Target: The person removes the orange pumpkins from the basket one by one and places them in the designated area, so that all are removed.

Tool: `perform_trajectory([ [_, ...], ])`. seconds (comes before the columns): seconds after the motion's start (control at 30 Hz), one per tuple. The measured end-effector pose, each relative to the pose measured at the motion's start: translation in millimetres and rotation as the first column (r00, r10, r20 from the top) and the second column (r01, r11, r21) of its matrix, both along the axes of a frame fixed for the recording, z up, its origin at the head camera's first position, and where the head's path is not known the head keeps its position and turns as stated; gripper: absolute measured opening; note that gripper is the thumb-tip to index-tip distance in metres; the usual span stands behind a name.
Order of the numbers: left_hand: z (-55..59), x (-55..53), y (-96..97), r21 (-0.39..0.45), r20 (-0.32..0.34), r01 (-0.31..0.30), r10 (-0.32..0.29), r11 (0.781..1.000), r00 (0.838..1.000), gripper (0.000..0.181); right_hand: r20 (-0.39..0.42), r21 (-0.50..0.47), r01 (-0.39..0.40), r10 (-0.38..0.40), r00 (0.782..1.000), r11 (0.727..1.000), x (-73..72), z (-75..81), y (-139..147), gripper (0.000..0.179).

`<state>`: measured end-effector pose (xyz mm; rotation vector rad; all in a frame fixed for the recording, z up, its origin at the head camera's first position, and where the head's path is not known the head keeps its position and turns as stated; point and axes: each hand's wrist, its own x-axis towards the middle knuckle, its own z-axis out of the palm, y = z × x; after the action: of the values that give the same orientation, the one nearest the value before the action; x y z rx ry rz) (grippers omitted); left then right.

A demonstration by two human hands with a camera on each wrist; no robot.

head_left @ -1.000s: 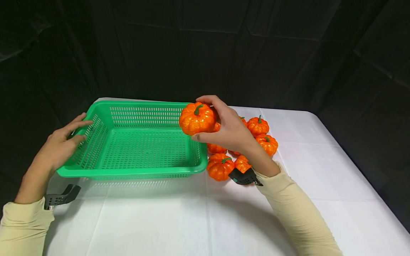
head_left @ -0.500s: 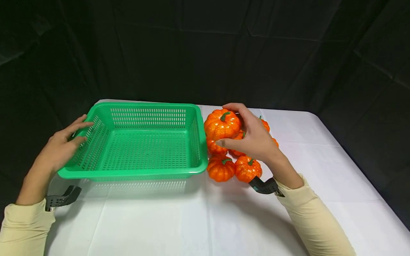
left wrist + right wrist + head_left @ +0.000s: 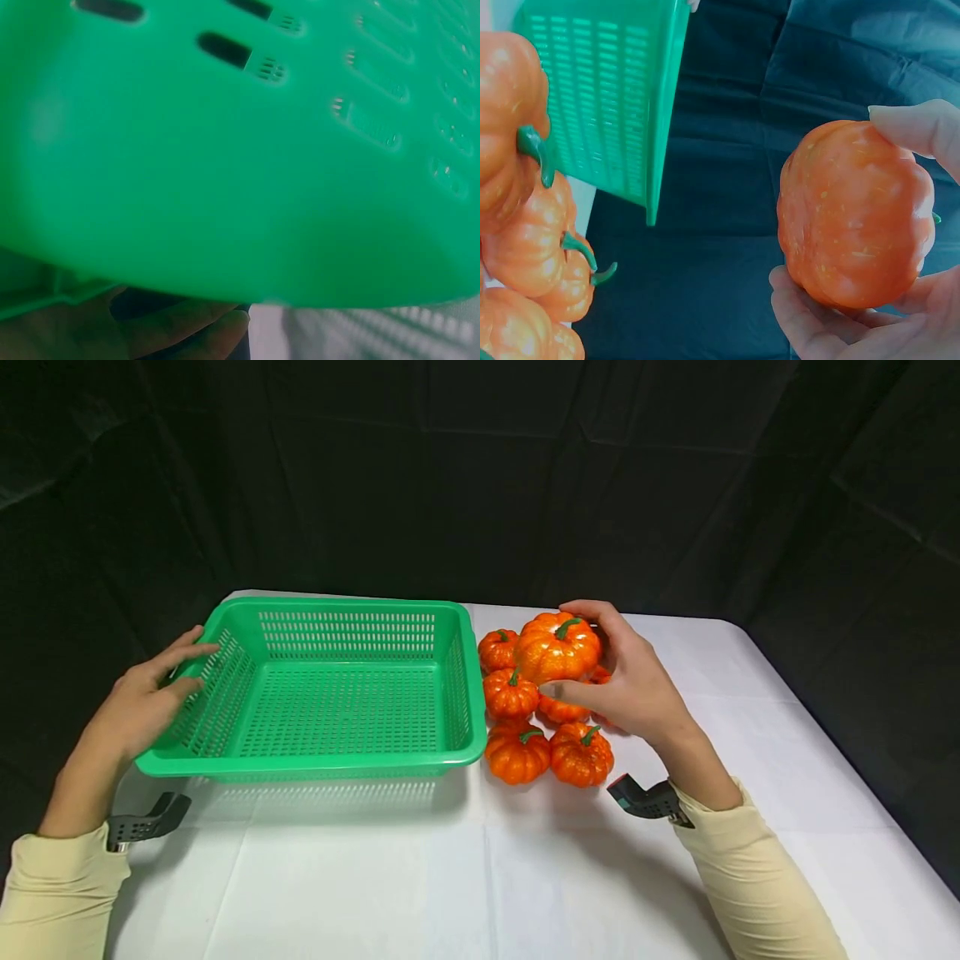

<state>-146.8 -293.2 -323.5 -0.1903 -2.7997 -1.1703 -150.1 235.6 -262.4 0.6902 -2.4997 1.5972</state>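
In the head view, my left hand (image 3: 138, 706) grips the left end of a green plastic basket (image 3: 315, 766), fingers lying over its rim. Under that rim, the left wrist view shows curled fingers (image 3: 184, 328). My right hand (image 3: 637, 681) holds an orange pumpkin (image 3: 557, 650) with a green stem, thumb on one side and fingers on the other. This pumpkin is raised above several smaller-looking pumpkins grouped right of the basket, among them one at the front (image 3: 517, 753). From the right wrist camera, the held pumpkin (image 3: 855, 217) shows its underside.
A white cloth (image 3: 360, 877) covers the table, with a black curtain (image 3: 480, 485) behind it. The pumpkin group sits close against the basket's right end. A front-right pumpkin (image 3: 581, 756) lies below my right wrist. Each wrist wears a black camera mount (image 3: 648, 797).
My right hand has carried the pumpkin rightward, from over the basket's right rim to above the pumpkin group. My left hand and the basket stay almost unchanged.
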Motion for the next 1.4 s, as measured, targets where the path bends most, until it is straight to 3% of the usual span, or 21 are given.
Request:
perform_trajectory([
  [0.53, -1.3, 0.3, 1.7, -0.002, 0.005, -0.029, 0.029, 1.000, 1.000, 0.049, -0.024, 0.033, 0.061, -0.060, 0.998, 0.998, 1.8, 4.2, 9, 0.073],
  [0.9, -2.2, 1.3, 0.1, 0.024, 0.000, -0.010, 0.010, 1.000, 1.000, 0.049, -0.035, 0.067, 0.116, -0.114, 0.993, 0.991, 3.9, 5.7, 18, 0.074],
  [1.17, -1.8, 1.4, 0.6, 0.010, -0.012, -0.014, 0.014, 1.000, 1.000, 0.048, -0.001, 0.085, 0.164, -0.164, 0.986, 0.983, 6.7, -0.1, 35, 0.074],
  [1.4, -1.3, 0.5, 0.3, 0.000, -0.009, -0.011, 0.011, 1.000, 1.000, 0.048, 0.023, 0.163, 0.224, -0.231, 0.973, 0.961, 10.0, -10.6, 53, 0.077],
])
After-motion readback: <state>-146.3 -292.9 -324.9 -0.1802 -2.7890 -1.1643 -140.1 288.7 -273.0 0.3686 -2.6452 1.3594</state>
